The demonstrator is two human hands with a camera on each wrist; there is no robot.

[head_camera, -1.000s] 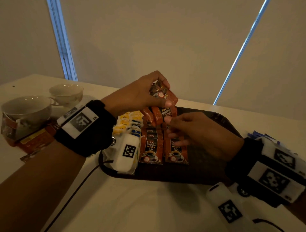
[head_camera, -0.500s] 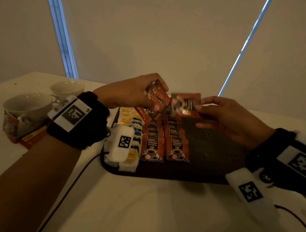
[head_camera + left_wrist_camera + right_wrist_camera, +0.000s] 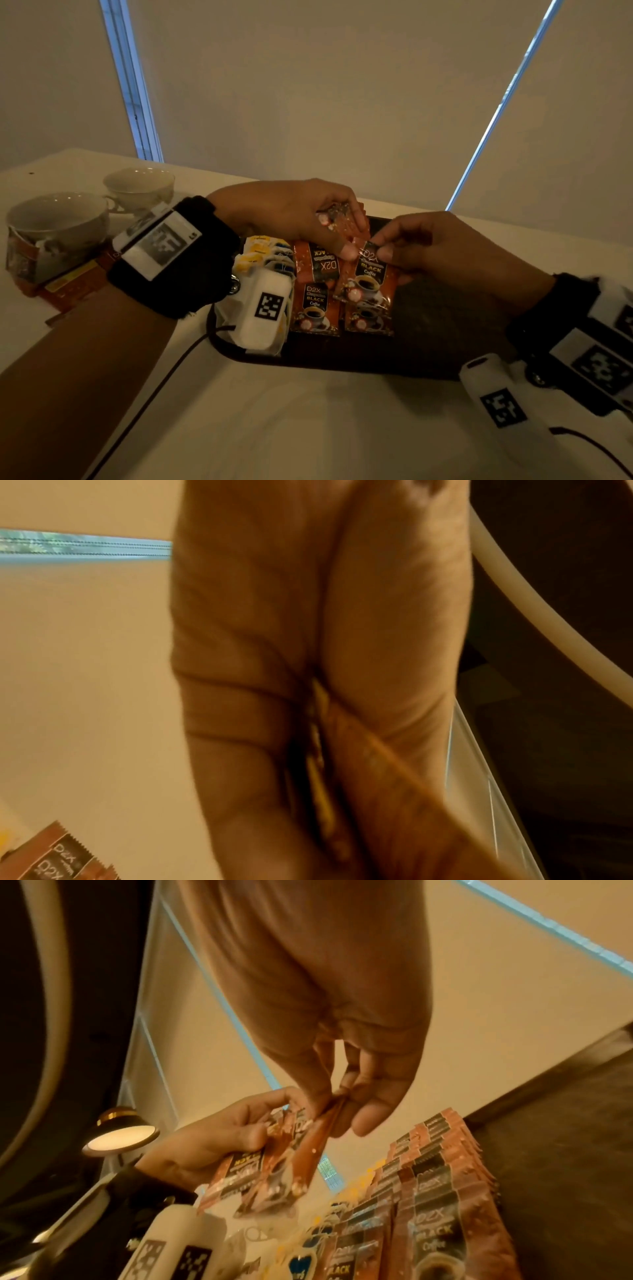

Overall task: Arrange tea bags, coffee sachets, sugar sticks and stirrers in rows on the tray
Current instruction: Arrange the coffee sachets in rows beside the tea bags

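A dark tray [image 3: 445, 329] lies on the table. On its left part are a row of yellow tea bags [image 3: 260, 250] and two overlapping rows of orange-black coffee sachets [image 3: 315, 305]. My left hand [image 3: 346, 236] hovers above the tray's far left and grips a small bundle of coffee sachets [image 3: 337, 219]. Beside it, my right hand [image 3: 378, 245] pinches the top edge of one coffee sachet [image 3: 368, 274], which hangs over the right coffee row. The right wrist view shows that pinched sachet [image 3: 318, 1148] edge-on beside the left hand's bundle [image 3: 246, 1175].
Two pale teacups [image 3: 58, 219] [image 3: 140, 185] stand on the table at the far left. Reddish packets [image 3: 68, 287] lie by the nearer cup. The tray's right half [image 3: 455, 308] is bare. A dark cable [image 3: 154, 387] runs across the table in front.
My right hand held a sachet up beside the left hand's bundle half a second ago. It has since brought the sachet down over the right coffee row. The left hand stayed in place.
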